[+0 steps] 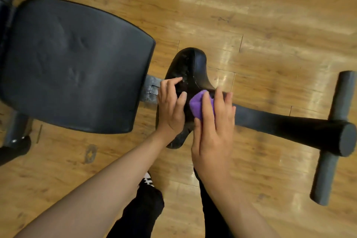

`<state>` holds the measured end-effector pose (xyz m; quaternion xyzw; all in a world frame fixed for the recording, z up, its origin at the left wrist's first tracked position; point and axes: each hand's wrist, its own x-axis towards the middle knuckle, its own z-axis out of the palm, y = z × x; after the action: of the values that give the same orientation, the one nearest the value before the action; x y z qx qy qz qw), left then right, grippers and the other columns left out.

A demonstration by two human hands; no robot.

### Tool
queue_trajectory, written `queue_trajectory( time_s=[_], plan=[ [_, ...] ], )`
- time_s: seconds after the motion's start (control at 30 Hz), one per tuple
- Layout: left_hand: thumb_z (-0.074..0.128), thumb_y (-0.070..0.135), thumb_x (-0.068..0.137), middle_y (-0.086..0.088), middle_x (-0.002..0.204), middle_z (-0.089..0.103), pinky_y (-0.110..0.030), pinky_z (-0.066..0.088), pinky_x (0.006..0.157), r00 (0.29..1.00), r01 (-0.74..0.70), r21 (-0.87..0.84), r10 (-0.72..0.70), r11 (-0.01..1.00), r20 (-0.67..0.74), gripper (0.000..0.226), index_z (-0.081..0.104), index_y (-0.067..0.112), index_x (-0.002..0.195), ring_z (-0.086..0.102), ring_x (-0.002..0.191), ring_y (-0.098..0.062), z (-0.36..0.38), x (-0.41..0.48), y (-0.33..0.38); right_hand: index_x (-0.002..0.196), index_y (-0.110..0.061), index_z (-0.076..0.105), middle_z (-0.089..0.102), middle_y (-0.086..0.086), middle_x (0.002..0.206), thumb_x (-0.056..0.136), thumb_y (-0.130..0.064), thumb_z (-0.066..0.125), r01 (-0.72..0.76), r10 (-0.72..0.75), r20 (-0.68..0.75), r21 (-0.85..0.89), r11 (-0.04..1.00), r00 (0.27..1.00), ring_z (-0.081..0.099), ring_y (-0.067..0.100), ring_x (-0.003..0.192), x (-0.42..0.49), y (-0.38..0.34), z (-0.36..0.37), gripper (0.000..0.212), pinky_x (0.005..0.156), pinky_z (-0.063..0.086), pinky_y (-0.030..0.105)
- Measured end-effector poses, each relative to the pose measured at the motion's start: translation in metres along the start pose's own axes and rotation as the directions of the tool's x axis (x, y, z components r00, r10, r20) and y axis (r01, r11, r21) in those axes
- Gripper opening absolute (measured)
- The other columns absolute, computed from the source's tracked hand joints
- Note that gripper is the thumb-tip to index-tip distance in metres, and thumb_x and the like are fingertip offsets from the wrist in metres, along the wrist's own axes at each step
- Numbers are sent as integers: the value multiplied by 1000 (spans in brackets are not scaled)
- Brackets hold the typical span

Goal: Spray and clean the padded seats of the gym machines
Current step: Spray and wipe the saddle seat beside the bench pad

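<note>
A small black padded seat (190, 67) stands tilted on the bench frame, its surface speckled with droplets. My left hand (171, 104) rests on its near left side, fingers curled over the padding. My right hand (214, 127) presses a bunched purple cloth (199, 103) against the seat's right side, fingers wrapped over the cloth. The large black backrest pad (77, 65) lies to the left of the seat. No spray bottle is in view.
A black frame bar (286, 123) runs right from the seat to a grey crossbar foot (334, 135). Wood-pattern floor (251, 25) surrounds the bench. Black rollers sit at the left edge (15, 147). My legs and a shoe (147, 179) stand below the seat.
</note>
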<state>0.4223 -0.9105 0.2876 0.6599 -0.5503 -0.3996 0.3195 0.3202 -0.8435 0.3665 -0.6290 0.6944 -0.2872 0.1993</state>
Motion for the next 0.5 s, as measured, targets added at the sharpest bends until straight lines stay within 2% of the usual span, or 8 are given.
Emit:
queue_trajectory(
  time_s=[0.1,0.2,0.3,0.37,0.43,0.5],
  plan=[
    [29,53,94,-2,121,48,-39,40,101,999,-33,11,33,999,43,57,51,15,130,46,114,-15,-5,3,-2,148,-6,45,36,14,158,105,-19,39,-97,89,-179,-37,995,980,19,30,153,23,-5,14,45,125,6,50],
    [37,58,93,0,120,47,-44,39,105,992,-65,-54,71,996,109,56,53,17,128,47,118,-16,-13,9,-13,138,-12,58,51,6,149,105,-27,43,-192,163,-357,-45,980,920,33,24,148,44,-6,23,40,123,15,53],
    [40,60,92,1,122,46,-52,36,109,967,-156,-50,163,986,197,59,53,19,133,46,123,-16,-25,17,-27,136,-13,60,54,8,146,105,-21,49,-95,47,-463,-81,992,885,37,28,146,34,-3,36,34,121,21,55],
    [38,59,93,2,125,44,-54,34,110,931,-277,17,264,961,252,62,51,20,139,45,126,-16,-33,21,-39,134,-11,62,55,9,144,104,-16,52,-18,-33,-511,-94,995,859,38,30,145,29,2,43,33,120,24,56],
    [37,59,93,0,132,41,-52,32,112,875,-407,60,371,911,311,66,46,20,145,42,130,-17,-38,27,-53,131,-8,64,58,10,141,102,-12,54,65,-121,-545,-121,990,830,41,30,143,27,11,47,31,118,27,56],
    [37,59,91,1,141,36,-43,27,114,819,-506,74,451,860,356,70,40,21,150,36,137,-15,-42,36,-66,125,-6,68,62,12,135,99,-9,56,186,-237,-586,-146,972,775,48,30,138,27,21,49,29,117,31,55]
  ],
)
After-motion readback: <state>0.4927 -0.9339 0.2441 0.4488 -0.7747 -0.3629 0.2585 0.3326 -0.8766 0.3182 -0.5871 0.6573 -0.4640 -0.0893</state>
